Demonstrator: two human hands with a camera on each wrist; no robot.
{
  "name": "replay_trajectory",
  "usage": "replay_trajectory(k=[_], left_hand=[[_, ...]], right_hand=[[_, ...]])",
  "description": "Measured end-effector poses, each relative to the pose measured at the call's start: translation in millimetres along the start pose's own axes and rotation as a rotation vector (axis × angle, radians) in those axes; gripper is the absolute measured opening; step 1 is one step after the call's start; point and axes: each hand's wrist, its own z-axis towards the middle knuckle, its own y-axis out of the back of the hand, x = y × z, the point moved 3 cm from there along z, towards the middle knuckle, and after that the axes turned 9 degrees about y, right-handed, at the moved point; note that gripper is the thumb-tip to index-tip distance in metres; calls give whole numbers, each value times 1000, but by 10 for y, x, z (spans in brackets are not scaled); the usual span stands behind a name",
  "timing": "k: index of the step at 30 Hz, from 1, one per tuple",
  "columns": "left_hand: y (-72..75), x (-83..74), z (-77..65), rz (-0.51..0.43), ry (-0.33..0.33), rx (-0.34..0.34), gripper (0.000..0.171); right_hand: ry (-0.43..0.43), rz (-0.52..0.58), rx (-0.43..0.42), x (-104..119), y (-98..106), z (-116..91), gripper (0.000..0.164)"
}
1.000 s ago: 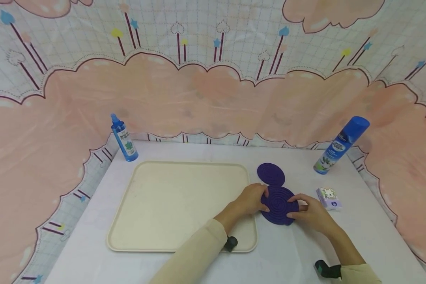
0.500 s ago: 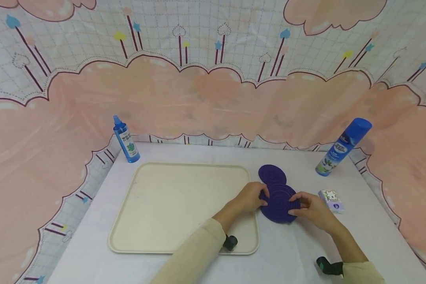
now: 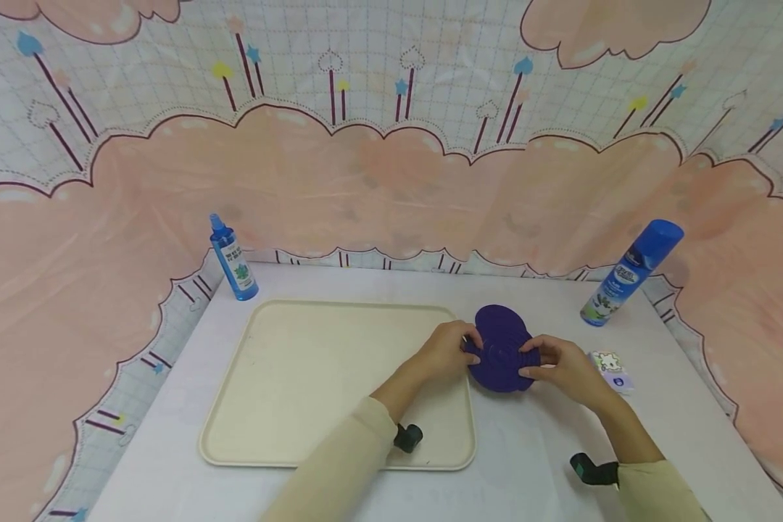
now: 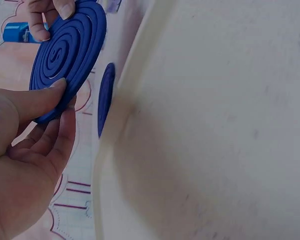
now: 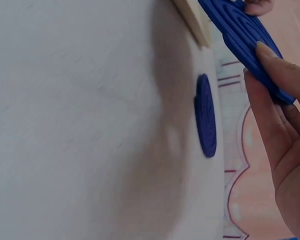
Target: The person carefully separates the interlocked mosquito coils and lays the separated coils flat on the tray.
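Note:
My left hand [image 3: 445, 349] and right hand [image 3: 569, 368] hold a dark blue mosquito coil [image 3: 501, 366] by opposite edges, thumbs on its face. In the left wrist view the spiral of this coil [image 4: 65, 55] shows plainly, tilted and raised off the table, with my left hand [image 4: 35, 160] pinching its lower edge. My right hand [image 5: 289, 150] pinches the other edge in the right wrist view. A second blue coil [image 5: 205, 117] lies flat on the table. From the head view, the held coil partly covers this second coil [image 3: 496, 317].
A cream tray [image 3: 339, 384] takes up the table's left half, under my left forearm. A blue spray bottle [image 3: 233, 261] stands at the back left and a blue aerosol can [image 3: 629, 274] at the back right. Beside my right hand lies a small lilac box [image 3: 611, 371].
Both hands have raised the held coil and shifted it slightly left and away from me. It now hides more of the second coil, which stays in place.

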Motion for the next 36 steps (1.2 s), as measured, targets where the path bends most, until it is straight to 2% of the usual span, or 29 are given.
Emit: replay_trajectory(k=[11,18,30,36], left_hand=[[431,142,-97,-69,-17,-94,19],[727,206,-169,-141,37,-139,20],[1274,194,-347,-135,64,-276,21],[1484,182,-453,-172,64,-329,22]], right_hand=[[94,40,-6,269,-84,357,35],[123,58,-13,432,-177,620,36],[224,10,-56,891,-241,997,36],[270,64,-94,1047,-292,1083,36]])
